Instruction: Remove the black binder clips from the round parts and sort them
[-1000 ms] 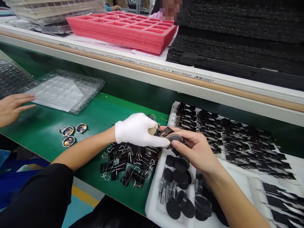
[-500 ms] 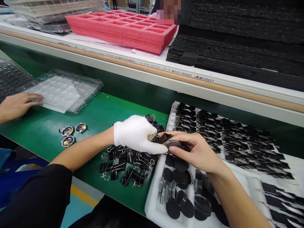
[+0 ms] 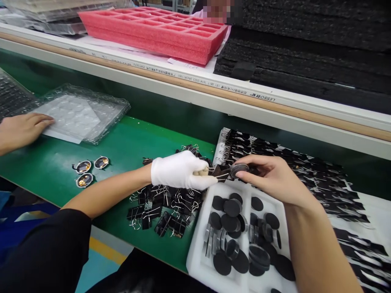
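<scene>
My left hand (image 3: 191, 170), in a white glove, pinches the wire handles of a black binder clip (image 3: 222, 172). Bare, my right hand (image 3: 269, 173) grips a round black disc (image 3: 238, 169) between thumb and fingers. The clip's jaw end meets the disc's left edge; whether it bites onto it I cannot tell. Beneath my left wrist lies a heap of loose binder clips (image 3: 165, 207) on the green table. Below my right hand, a white foam tray (image 3: 198, 240) holds many similar black discs (image 3: 232, 207), some flat, some on edge.
Rows of clipped pieces (image 3: 293, 175) fill the tray's right side. Three shiny round parts (image 3: 84, 167) lie at left. A co-worker's hand (image 3: 26, 130) rests by a clear plastic tray (image 3: 106, 110). Pink foam (image 3: 152, 36) and black foam stacks (image 3: 305, 53) stand on the shelf.
Both hands have shifted right with the clip and disc, and more of the discs in the tray now show. The view has tilted slightly. The co-worker's hand stays by the plastic tray.
</scene>
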The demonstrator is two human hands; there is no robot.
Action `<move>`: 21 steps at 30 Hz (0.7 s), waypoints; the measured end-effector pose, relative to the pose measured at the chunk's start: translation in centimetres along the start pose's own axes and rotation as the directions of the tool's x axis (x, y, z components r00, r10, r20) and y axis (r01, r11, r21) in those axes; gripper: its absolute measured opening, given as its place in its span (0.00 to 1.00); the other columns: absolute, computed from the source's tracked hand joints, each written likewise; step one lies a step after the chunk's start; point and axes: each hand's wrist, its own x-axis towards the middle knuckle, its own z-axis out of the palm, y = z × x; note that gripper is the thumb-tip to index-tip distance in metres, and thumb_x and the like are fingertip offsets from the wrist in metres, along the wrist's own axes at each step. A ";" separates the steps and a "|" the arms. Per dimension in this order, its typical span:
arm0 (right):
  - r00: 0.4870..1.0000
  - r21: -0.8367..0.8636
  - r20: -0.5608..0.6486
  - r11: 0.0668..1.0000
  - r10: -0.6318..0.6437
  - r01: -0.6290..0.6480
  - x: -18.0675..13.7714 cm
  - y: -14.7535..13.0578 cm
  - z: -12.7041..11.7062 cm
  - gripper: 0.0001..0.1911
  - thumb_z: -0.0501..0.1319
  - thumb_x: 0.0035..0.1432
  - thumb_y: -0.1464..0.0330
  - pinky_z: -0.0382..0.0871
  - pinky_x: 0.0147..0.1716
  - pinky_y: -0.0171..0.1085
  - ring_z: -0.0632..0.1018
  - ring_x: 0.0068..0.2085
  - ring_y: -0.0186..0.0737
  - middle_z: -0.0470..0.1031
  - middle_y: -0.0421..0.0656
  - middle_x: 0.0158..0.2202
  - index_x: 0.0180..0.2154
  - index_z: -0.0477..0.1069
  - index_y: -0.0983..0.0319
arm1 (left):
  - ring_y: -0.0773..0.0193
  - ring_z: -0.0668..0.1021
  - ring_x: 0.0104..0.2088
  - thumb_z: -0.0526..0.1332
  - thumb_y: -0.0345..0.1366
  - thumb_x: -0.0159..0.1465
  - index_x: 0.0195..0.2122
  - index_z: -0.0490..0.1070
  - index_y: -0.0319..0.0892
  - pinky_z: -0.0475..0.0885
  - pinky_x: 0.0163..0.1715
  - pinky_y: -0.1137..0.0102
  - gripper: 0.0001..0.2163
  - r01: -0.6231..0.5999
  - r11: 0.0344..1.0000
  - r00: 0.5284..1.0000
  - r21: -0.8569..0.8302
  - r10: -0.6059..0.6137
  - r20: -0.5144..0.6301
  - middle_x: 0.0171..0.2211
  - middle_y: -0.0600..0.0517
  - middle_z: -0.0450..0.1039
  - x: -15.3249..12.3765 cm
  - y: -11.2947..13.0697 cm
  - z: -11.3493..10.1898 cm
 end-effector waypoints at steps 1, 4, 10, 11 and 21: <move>1.000 -0.022 0.018 1.000 -0.014 0.014 -0.1 0.0 0.0 0.10 0.74 0.55 0.56 0.77 0.33 0.41 0.82 0.34 0.45 0.85 0.41 0.34 0.35 0.85 0.53 | 0.72 0.60 0.21 0.57 0.47 0.68 0.20 0.58 0.42 0.56 0.25 0.72 0.21 -0.014 1.000 1.000 -0.004 0.014 0.021 0.17 0.59 0.57 0.0 0.1 0.2; 0.996 -0.074 0.082 0.996 -0.044 0.050 -0.3 -0.2 -0.1 0.08 0.74 0.55 0.57 0.77 0.32 0.41 0.83 0.34 0.46 0.85 0.41 0.34 0.36 0.85 0.53 | 0.72 0.57 0.20 0.56 0.47 0.69 0.21 0.57 0.42 0.54 0.24 0.72 0.22 -0.032 0.999 0.999 -0.002 0.032 0.024 0.17 0.60 0.54 -0.1 0.2 0.7; 0.988 -0.114 0.145 0.992 -0.045 0.062 -0.6 -0.2 -0.3 0.10 0.72 0.57 0.57 0.78 0.34 0.39 0.85 0.39 0.48 0.86 0.40 0.37 0.38 0.85 0.53 | 0.72 0.54 0.20 0.56 0.45 0.70 0.22 0.54 0.43 0.51 0.23 0.70 0.21 -0.108 0.992 0.994 0.066 0.106 0.031 0.18 0.60 0.50 -0.4 0.0 1.0; 0.986 -0.116 0.157 0.991 -0.047 0.066 -0.6 -0.2 -0.3 0.10 0.72 0.57 0.57 0.78 0.35 0.39 0.85 0.39 0.47 0.86 0.40 0.37 0.38 0.85 0.53 | 0.72 0.54 0.20 0.56 0.44 0.70 0.22 0.54 0.43 0.51 0.23 0.70 0.20 -0.119 0.990 0.992 0.081 0.116 0.038 0.18 0.60 0.50 -0.4 0.0 1.0; 0.954 -0.150 0.263 0.971 -0.143 0.187 -1.0 -1.2 -0.3 0.07 0.70 0.61 0.63 0.78 0.32 0.33 0.86 0.37 0.41 0.86 0.39 0.38 0.41 0.82 0.56 | 0.73 0.58 0.19 0.58 0.48 0.70 0.23 0.61 0.42 0.54 0.23 0.72 0.21 -0.039 0.996 0.995 0.075 0.032 0.098 0.17 0.60 0.55 -0.6 0.7 1.0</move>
